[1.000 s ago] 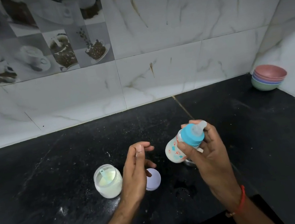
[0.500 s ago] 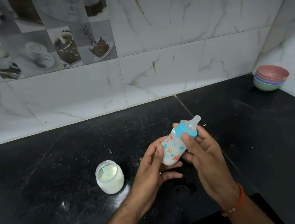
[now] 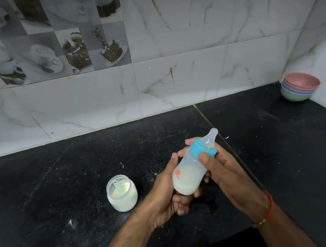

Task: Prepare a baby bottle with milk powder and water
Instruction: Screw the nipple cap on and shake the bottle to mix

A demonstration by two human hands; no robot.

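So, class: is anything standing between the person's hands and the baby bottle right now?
Nothing visible does. Both hands already hold the baby bottle: the left hand cups its base, the right hand grips near the blue collar. The powder jar stands apart, to the left.

The baby bottle (image 3: 189,172) is translucent white with an orange printed mark, milky white inside, and wears a bright blue collar (image 3: 200,148) under a clear teat (image 3: 210,137). At nine o'clock from it, the clear jar (image 3: 122,192) shows pale cream powder and a light blue scoop (image 3: 118,187). The counter (image 3: 60,183) is black, speckled white. Toward two o'clock, the stacked bowls (image 3: 299,86) run pink, purple, blue, green. The wall tiles (image 3: 185,33) are white marble with grey-brown veins; some carry grey coffee-cup prints. The right wrist has a red thread (image 3: 270,206).
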